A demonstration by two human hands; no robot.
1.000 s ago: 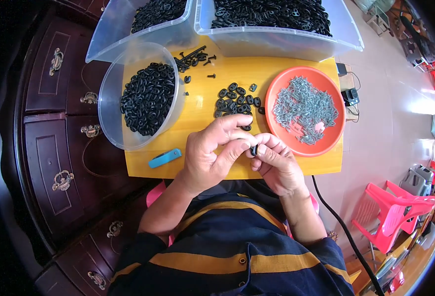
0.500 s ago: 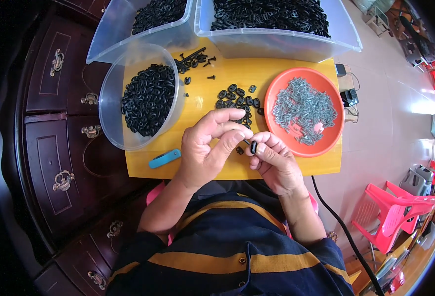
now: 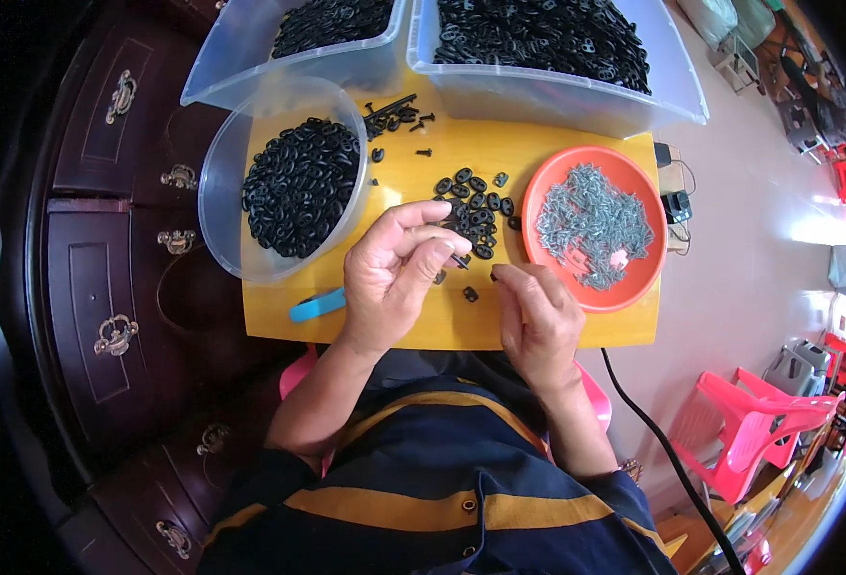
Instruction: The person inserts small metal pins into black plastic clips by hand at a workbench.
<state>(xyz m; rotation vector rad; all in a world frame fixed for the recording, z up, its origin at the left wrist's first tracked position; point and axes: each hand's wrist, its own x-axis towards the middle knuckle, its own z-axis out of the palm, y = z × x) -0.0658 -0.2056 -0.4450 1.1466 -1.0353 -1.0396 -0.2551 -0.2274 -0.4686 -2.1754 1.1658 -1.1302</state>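
Above the near half of the yellow table, my left hand pinches a small, thin black pin-like piece between thumb and fingers. To its right, my right hand is closed with the knuckles up. A dark bit shows at its fingertips; the rest is hidden. The two hands are apart. Just beyond them lies a loose cluster of black oval two-holed pieces, and a single black piece lies between the hands.
An orange bowl of small silvery metal parts stands right. At the left are a clear round tub of black pieces and a blue-handled tool. Two clear bins of black parts stand behind. Black screw-like pieces lie nearby.
My hands have separated from where they met at a black oval piece. The right hand has turned knuckles up, mostly hiding what it holds. The left has shifted slightly left.
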